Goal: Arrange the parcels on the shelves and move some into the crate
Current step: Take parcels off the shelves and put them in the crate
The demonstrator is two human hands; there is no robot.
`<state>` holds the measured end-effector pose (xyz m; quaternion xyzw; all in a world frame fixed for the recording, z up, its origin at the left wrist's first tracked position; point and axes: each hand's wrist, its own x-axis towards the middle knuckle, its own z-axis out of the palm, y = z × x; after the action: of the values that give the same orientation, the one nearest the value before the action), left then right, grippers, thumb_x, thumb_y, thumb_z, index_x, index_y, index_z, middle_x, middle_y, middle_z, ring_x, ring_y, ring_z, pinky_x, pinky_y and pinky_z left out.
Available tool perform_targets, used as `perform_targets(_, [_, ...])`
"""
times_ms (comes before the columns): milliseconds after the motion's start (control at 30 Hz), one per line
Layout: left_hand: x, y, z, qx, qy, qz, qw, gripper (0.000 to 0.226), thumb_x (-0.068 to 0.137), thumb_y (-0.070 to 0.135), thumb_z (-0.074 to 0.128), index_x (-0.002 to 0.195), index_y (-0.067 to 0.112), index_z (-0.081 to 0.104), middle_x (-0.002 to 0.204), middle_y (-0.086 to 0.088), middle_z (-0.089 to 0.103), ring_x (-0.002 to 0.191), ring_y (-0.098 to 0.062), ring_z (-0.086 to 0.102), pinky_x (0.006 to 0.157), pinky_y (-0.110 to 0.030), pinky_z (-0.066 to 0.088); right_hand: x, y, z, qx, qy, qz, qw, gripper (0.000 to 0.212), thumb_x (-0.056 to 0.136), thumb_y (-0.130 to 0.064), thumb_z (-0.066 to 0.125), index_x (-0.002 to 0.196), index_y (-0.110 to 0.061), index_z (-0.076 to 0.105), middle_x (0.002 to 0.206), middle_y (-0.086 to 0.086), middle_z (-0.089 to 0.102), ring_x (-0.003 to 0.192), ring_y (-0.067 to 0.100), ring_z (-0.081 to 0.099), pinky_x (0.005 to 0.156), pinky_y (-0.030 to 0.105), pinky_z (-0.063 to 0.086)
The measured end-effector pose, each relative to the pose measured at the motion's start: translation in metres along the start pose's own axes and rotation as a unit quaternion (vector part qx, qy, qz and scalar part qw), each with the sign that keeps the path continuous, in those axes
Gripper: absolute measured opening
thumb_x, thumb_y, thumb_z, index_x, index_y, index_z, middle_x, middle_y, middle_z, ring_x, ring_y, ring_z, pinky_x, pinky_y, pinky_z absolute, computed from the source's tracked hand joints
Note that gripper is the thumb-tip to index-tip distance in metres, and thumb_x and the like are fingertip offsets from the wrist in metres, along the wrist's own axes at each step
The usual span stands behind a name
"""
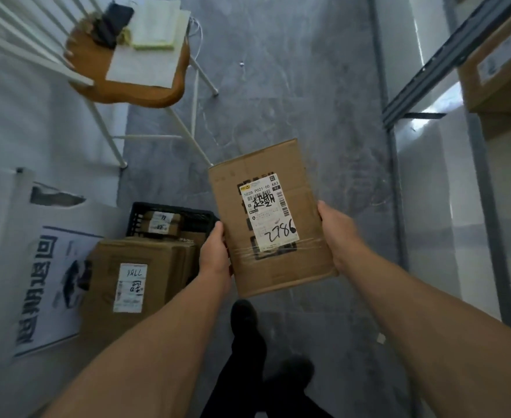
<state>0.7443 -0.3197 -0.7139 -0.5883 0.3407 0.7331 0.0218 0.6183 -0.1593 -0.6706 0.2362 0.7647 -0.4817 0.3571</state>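
On grey floor (278, 86), black crate (134, 219)

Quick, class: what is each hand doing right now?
Left hand: grips the brown cardboard parcel.
Right hand: grips the same parcel.

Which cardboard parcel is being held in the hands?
The flat parcel marked 2786, gripped at its sides by the left hand and right hand. The others lie beside the black crate, inside it, or on the shelf.

Arms outstretched, left hand (215, 254) and right hand (337, 236) grip one parcel (266, 218).
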Motion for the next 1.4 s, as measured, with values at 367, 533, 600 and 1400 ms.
perform_targets(367, [0.022, 0.048, -0.124, -0.176, 0.128, 0.020, 0.976, 0.048, 0.094, 0.057, 0.050, 0.113, 0.020, 0.074, 0.106, -0.005, 0.076, 0.102, -0.028, 0.071, 0.095, -0.051, 0.054, -0.010, -0.055, 0.172, -0.174, -0.149, -0.046, 0.972, 0.041, 0.104, -0.045, 0.047, 0.084, -0.019, 0.072, 0.092, 0.002, 0.074, 0.095, 0.023, 0.071, 0.096, 0.043, 0.054])
perform_targets(533, [0.014, 0.039, -0.170, -0.245, 0.184, 0.020, 0.952, 0.060, 0.078, 0.072, 0.057, 0.113, 0.026, 0.075, 0.111, -0.005, 0.075, 0.103, -0.029, 0.071, 0.094, -0.052, 0.054, -0.026, -0.058, 0.228, -0.259, -0.218, -0.080, 0.937, 0.044, 0.097, -0.052, 0.044, 0.090, -0.022, 0.076, 0.095, 0.002, 0.077, 0.096, 0.024, 0.072, 0.098, 0.050, 0.054])
perform_targets(600, [0.003, 0.038, -0.178, -0.274, 0.203, 0.029, 0.940, 0.051, 0.091, 0.062, 0.051, 0.114, 0.023, 0.074, 0.108, -0.006, 0.076, 0.102, -0.028, 0.071, 0.093, -0.050, 0.055, -0.036, -0.062, 0.246, -0.291, -0.245, -0.091, 0.921, 0.041, 0.099, -0.050, 0.043, 0.095, -0.023, 0.074, 0.097, 0.001, 0.076, 0.097, 0.023, 0.072, 0.097, 0.047, 0.054])
perform_targets(1400, [0.006, 0.038, -0.340, 0.085, 0.208, 0.056, 0.973, 0.091, 0.073, 0.089, 0.028, 0.143, 0.035, 0.049, 0.151, 0.004, 0.048, 0.140, -0.022, 0.042, 0.117, -0.051, 0.028, -0.094, 0.084, 0.317, -0.178, -0.280, 0.197, 0.923, 0.067, 0.096, -0.071, 0.042, 0.137, -0.019, 0.055, 0.121, 0.010, 0.069, 0.113, 0.032, 0.066, 0.096, 0.063, 0.053])
